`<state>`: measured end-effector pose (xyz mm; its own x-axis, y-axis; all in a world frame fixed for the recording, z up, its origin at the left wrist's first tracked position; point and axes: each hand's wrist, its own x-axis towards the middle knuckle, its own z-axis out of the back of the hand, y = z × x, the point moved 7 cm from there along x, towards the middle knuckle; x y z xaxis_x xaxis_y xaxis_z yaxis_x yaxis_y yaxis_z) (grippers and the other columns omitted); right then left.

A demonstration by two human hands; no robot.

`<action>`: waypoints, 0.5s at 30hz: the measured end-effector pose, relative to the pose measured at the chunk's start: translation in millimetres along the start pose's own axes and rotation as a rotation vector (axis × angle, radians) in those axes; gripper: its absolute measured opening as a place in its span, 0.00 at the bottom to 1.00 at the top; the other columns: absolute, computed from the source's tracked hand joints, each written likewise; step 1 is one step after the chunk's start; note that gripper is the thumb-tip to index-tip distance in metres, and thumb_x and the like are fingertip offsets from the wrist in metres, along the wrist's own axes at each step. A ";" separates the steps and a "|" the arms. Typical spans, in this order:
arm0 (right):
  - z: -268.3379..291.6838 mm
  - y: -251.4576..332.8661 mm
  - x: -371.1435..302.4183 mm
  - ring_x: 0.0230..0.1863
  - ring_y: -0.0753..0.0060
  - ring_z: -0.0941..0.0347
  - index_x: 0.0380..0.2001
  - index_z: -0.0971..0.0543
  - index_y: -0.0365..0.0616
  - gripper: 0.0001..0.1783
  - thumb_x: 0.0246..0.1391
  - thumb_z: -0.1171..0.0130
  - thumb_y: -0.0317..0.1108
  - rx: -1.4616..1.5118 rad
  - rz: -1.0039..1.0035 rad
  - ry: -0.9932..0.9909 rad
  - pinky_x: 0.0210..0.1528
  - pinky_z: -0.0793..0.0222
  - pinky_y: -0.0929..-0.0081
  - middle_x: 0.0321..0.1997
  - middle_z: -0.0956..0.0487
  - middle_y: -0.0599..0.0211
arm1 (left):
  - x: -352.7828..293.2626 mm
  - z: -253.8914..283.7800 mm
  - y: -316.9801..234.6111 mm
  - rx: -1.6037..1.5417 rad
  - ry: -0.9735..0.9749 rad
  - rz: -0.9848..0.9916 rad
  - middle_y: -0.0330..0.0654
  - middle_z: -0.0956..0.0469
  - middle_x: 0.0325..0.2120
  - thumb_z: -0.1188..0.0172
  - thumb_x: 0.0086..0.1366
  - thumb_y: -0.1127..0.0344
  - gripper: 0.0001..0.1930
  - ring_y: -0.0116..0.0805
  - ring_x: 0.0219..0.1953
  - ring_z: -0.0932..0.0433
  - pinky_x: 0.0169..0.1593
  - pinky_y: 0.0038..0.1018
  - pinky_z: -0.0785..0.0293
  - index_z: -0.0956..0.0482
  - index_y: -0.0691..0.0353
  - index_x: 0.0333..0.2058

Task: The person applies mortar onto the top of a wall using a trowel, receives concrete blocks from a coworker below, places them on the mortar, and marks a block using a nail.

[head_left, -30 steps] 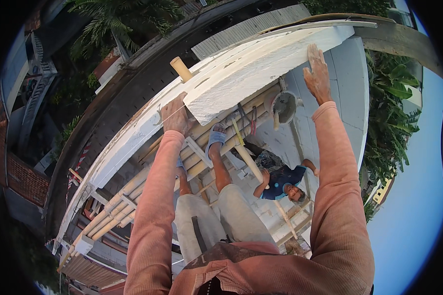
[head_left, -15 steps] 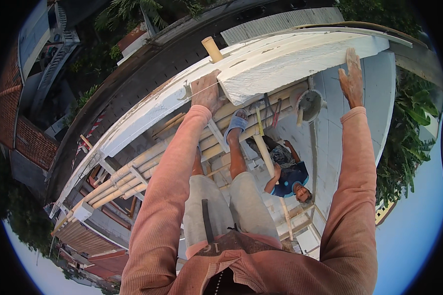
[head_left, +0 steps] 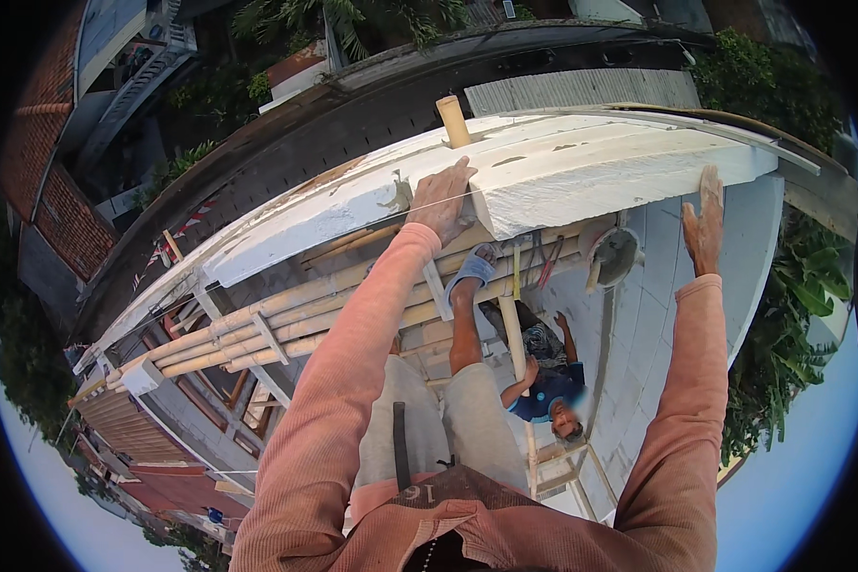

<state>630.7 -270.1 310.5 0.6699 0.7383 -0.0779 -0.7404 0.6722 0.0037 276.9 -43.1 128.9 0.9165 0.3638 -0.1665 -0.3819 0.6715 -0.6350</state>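
Observation:
A long white lightweight concrete block (head_left: 620, 181) lies along the top of a wall in front of me. My left hand (head_left: 441, 200) rests at its left end, on the wall top, fingers extended. Against the block's near face toward the right end is my right hand (head_left: 704, 227), open, with fingers pointing up and the thumb apart. A thin string line (head_left: 459, 196) runs across the left hand. Left of that hand continues the white wall course (head_left: 305, 221), with a grey mortar patch (head_left: 396, 194) on it.
Bamboo scaffold poles (head_left: 267, 334) run below, with my sandalled foot (head_left: 470, 270) on them. A mortar bucket (head_left: 615, 255) hangs at right. A person (head_left: 546, 386) stands below, by an upright bamboo pole (head_left: 513, 338). A bamboo stub (head_left: 453, 121) rises behind the block.
The view has shifted, so the wall and hands appear lower and farther right. My left fingers look straighter than before. Both hands keep about the same places at the block.

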 end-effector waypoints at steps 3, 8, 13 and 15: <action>-1.1 -1.6 0.7 0.77 0.44 0.54 0.72 0.44 0.43 0.45 0.49 0.44 0.20 -0.012 -0.007 0.002 0.78 0.58 0.61 0.76 0.45 0.53 | 1.4 0.3 -3.3 0.008 0.010 0.002 0.47 0.40 0.68 0.24 0.44 0.65 0.49 0.44 0.67 0.36 0.66 0.39 0.40 0.42 0.54 0.64; -1.4 -3.1 0.6 0.77 0.44 0.54 0.72 0.44 0.43 0.45 0.49 0.44 0.21 -0.016 -0.024 0.003 0.78 0.58 0.61 0.76 0.45 0.53 | 2.2 0.0 -2.4 -0.049 -0.032 -0.003 0.46 0.39 0.67 0.23 0.40 0.67 0.52 0.44 0.67 0.36 0.67 0.41 0.40 0.42 0.54 0.64; -1.0 -1.6 1.4 0.77 0.44 0.53 0.72 0.44 0.42 0.45 0.49 0.43 0.23 -0.029 -0.005 -0.012 0.78 0.58 0.62 0.76 0.45 0.53 | 2.7 1.0 2.4 -0.142 -0.062 0.069 0.47 0.39 0.68 0.22 0.40 0.64 0.54 0.44 0.68 0.37 0.67 0.40 0.41 0.43 0.53 0.66; -2.9 -2.2 0.2 0.77 0.44 0.53 0.72 0.43 0.42 0.45 0.49 0.43 0.23 -0.033 0.006 -0.011 0.78 0.58 0.62 0.76 0.45 0.52 | 1.2 1.8 0.5 -0.107 -0.047 0.046 0.47 0.39 0.68 0.22 0.39 0.64 0.54 0.43 0.68 0.37 0.67 0.41 0.41 0.42 0.53 0.66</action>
<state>632.3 -271.6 307.5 0.6657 0.7432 -0.0668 -0.7459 0.6655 -0.0289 277.5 -41.2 129.7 0.8907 0.4242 -0.1635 -0.4063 0.5815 -0.7048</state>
